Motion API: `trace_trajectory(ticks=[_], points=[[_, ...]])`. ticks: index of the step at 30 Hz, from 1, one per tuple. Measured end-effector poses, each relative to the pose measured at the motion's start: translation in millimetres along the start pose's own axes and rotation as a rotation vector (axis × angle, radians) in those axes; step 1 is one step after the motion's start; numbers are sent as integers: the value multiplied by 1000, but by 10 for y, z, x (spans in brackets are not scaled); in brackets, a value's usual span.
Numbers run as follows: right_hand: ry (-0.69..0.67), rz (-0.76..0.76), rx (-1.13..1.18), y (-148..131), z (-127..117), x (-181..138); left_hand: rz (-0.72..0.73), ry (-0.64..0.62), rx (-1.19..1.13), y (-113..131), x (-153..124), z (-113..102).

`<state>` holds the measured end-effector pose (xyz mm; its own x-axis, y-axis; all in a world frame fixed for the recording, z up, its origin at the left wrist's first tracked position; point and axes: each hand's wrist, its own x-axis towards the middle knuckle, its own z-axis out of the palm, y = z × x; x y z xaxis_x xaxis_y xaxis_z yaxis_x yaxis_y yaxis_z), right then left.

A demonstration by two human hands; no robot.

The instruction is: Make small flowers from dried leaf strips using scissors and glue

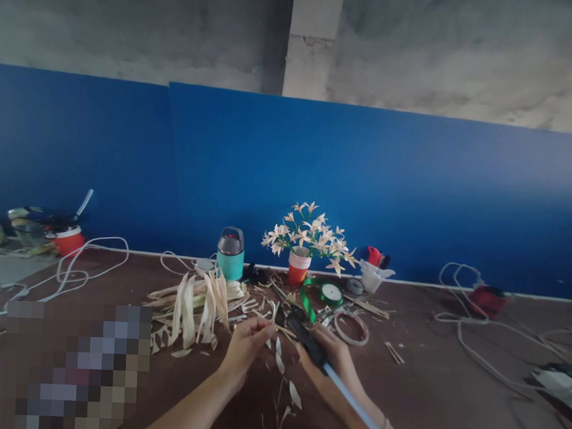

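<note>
My left hand (pixel 248 342) is closed in a pinch at the middle of the table, with a small pale petal-like piece (pixel 275 314) at its fingertips; its exact shape is hard to make out. In my right hand (pixel 331 359) is a black glue gun (pixel 307 343), its nozzle pointing away from me towards the left fingertips. A long whitish glue stick (pixel 354 398) runs out of its back over my forearm. Loose pale petals (pixel 295 395) lie on the table between my forearms. Dried husk strips (pixel 191 305) are heaped beyond my left hand.
Behind my hands stand a red-striped paper cup (pixel 299 269) of pale flowers (pixel 318 235), a teal flask (pixel 230 262) and a white cup (pixel 371 276). A green ribbon spool (pixel 331 295) and a tape ring (pixel 352 328) lie nearby. White cables (pixel 461 320) cross the right side.
</note>
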<state>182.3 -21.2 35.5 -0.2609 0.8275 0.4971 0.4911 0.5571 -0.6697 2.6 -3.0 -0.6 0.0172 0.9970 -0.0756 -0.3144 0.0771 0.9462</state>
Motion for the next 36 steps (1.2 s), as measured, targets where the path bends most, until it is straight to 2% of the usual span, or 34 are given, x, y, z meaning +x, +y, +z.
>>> trace_trajectory(ticks=[4,8,11,21,26,32,36], points=[[22,-22,16,-33,170,-82,-48,-5,-41,-36,29,-14],[43,2,34,5,214,-102,-50,-43,-77,-93,56,-19],[21,22,46,19,217,-102,-32,-71,-98,-116,65,-23],[18,35,46,46,231,-97,-50,-44,-82,-83,40,-1],[24,5,6,62,234,-105,-44,-23,-73,-79,40,1],[-56,-20,-34,90,170,-113,-52,-37,-77,-80,34,6],[-63,-61,-74,65,134,-113,-58,-39,-82,-83,38,6]])
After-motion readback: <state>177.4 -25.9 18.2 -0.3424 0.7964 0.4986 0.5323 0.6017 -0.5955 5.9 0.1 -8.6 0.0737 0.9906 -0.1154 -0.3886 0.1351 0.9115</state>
